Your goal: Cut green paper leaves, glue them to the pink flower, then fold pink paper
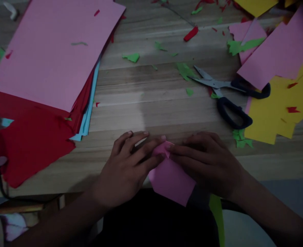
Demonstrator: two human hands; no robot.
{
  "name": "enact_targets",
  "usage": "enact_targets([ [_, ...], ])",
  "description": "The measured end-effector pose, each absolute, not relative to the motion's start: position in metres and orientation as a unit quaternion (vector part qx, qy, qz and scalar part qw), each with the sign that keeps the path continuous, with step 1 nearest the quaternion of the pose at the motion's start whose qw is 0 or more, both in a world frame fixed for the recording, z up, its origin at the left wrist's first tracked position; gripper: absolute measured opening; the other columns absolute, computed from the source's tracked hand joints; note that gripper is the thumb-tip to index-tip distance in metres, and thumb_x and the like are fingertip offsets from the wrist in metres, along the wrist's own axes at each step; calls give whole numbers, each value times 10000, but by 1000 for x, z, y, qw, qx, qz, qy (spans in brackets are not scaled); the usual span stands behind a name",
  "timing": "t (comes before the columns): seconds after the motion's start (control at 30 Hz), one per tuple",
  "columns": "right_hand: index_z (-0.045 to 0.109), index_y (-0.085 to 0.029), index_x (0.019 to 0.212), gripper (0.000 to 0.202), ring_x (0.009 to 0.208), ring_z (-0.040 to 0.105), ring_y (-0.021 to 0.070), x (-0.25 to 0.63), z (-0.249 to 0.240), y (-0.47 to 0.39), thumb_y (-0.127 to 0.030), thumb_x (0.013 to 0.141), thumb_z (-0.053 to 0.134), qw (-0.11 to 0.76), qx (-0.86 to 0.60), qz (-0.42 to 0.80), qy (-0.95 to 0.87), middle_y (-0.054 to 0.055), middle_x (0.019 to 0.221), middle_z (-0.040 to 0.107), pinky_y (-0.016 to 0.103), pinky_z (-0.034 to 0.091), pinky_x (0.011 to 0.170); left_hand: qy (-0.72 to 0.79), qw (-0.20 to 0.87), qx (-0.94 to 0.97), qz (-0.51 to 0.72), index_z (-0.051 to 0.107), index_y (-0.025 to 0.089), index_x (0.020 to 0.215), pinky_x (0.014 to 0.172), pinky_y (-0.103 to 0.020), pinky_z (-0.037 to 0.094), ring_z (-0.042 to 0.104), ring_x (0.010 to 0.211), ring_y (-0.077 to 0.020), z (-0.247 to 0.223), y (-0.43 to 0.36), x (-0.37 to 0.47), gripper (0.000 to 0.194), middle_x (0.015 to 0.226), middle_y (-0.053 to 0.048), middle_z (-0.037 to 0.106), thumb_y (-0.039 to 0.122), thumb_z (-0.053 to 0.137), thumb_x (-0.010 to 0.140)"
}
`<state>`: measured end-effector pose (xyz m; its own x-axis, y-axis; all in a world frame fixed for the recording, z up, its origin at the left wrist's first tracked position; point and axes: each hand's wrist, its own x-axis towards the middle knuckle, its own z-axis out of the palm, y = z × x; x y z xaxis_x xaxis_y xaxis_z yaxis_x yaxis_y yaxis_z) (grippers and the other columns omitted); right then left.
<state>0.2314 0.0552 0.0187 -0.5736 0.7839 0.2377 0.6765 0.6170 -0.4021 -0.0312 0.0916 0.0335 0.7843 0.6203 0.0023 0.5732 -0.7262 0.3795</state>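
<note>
A small pink sheet of paper [173, 183] lies at the table's front edge, its lower part jutting past the edge. Its top end is folded over into a small point. My left hand [131, 164] presses on the paper's left side with thumb and forefinger, the other fingers resting on the wood. From the right, my right hand [209, 161] pinches the folded tip between fingers and thumb. Both hands meet close together at that fold. Scissors [218, 85] with dark blue handles lie partly open beyond my right hand.
Stacked pink sheets [51, 51] over red and light blue ones stand at the left. Red paper [35, 144] lies in front of them. Yellow sheets [280, 106] and pink pieces [277, 51] sit at the right. Green scraps [132, 57] and red bits are scattered about. A dark cable [4, 192] hangs front left.
</note>
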Motion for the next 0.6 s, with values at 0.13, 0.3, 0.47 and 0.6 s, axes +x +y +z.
enact_targets([
  [0.13,719,-280,1095,205,982,628,224,230,19,57,-185,958,600,202,-423,118,-876,-8,1207,753,412,490,862,306,178,932,73,609,310,1288,1173,-534,270,401,1391,-292,32,92,-30,432,1553,44,484,102,603,909],
  [0.3,715,-257,1072,174,1173,569,261,230,19,56,-190,950,610,201,-424,119,-875,-10,1331,693,424,479,943,322,176,926,90,644,330,1235,1162,-498,290,469,1316,-279,30,92,-31,360,1451,38,583,144,597,930],
  [0.47,712,-240,1061,154,1065,588,238,230,19,56,-210,969,593,205,-424,117,-874,5,1249,737,414,474,900,318,166,931,71,631,332,1270,1174,-513,257,432,1355,-280,28,90,-31,397,1541,34,494,131,582,931],
  [0.6,718,-228,1046,148,978,576,224,230,19,58,-216,979,586,210,-419,116,-875,-4,1232,745,408,459,855,325,167,929,63,631,329,1266,1192,-498,236,408,1387,-265,28,89,-30,362,1577,66,449,162,562,953],
])
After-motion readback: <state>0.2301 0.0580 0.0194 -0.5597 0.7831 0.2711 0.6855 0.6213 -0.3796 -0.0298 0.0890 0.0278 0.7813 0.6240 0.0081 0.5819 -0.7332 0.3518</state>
